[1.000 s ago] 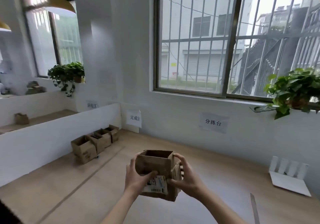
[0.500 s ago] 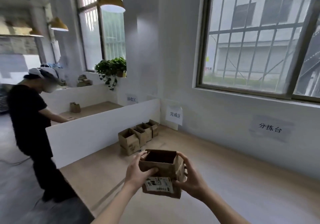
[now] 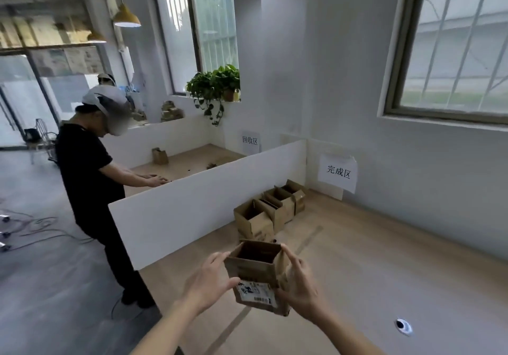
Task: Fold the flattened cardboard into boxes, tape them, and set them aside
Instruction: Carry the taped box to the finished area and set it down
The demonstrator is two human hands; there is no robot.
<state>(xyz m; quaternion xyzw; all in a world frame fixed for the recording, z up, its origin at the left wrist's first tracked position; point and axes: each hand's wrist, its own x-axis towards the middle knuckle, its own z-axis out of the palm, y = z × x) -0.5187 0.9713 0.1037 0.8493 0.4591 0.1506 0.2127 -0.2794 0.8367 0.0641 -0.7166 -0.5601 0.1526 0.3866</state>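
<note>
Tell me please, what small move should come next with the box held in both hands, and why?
Probably carry the box forward and set it down at the near end of the row of boxes along the white divider. The left hand and right hand hold it above the table, already folded, open side up, and the row stands just ahead.

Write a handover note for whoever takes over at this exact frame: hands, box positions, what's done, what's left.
Left hand and right hand both grip the small open-topped brown cardboard box with a white shipping label, held above the light wooden table.
Three folded brown cardboard boxes stand in a row along the white divider panel, near the paper sign on the wall.
Done: the held box is folded into shape; taping cannot be seen.
Left: set it beside the row, probably at the near end.
</note>
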